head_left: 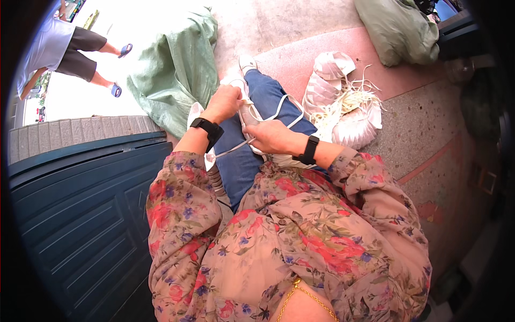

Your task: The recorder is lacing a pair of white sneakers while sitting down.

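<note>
Over my lap, between my jeans-clad legs, lies a pale shoe point(248, 114) with a white shoelace point(278, 109) looping off its right side. My left hand point(225, 103) is closed at the far end of the shoe, gripping its edge; the fingertips are hidden. On the near side, my right hand point(270, 136) has its fingers pinched together at the lacing, with a lace end trailing to the lower left. Glare washes out the finest detail there. Another white piece point(196, 114), partly hidden, shows beside my left wrist.
Right of my legs lie stacked white shoe pieces point(325, 80) and a tangle of cream laces point(351, 104). Green sacks stand at the left point(174, 70) and far right point(399, 32). A dark blue panelled door point(86, 214) is at my left. A person point(80, 45) stands far left.
</note>
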`<state>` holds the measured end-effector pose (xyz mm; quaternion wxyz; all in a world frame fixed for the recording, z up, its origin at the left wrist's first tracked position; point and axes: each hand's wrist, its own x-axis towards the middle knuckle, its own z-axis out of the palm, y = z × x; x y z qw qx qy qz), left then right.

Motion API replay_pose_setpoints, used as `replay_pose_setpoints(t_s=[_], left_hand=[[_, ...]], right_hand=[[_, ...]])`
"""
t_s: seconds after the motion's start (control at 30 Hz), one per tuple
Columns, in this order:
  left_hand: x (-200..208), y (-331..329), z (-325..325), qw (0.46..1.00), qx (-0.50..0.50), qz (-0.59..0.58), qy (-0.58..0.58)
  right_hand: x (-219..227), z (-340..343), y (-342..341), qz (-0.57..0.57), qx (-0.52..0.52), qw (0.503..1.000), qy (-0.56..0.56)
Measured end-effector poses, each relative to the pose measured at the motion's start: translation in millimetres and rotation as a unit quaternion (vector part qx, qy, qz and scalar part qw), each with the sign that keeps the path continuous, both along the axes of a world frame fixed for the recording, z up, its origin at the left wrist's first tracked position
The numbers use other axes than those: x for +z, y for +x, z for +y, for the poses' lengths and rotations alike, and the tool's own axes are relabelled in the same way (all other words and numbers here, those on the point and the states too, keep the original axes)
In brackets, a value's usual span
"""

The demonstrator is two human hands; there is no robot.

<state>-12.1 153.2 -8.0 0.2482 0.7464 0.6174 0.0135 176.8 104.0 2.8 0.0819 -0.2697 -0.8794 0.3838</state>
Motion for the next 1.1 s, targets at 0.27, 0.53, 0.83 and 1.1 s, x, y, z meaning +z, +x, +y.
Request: replay_pose_setpoints(t_s=[0.27,0.53,0.83,1.1], left_hand=[[23,8,-23,0.996,0.002,-0.051,0.077],[35,17,-62,0.961,-0.148,0.193,0.133],[15,-6,-75,0.974,0.135,0.145,0.109],[-10,0,-67,0.974,0.209,0.0,0.086]], right_hand=[[-13,16,-7,-0.084,-0.088,0.991,-0.048],[-23,16,-9,-0.107,-0.079,0.99,-0.053],[-37,26,-39,-0.02,-0.177,0.978,-0.11],[-32,26,-56,-0.042,-0.211,0.97,-0.112]])
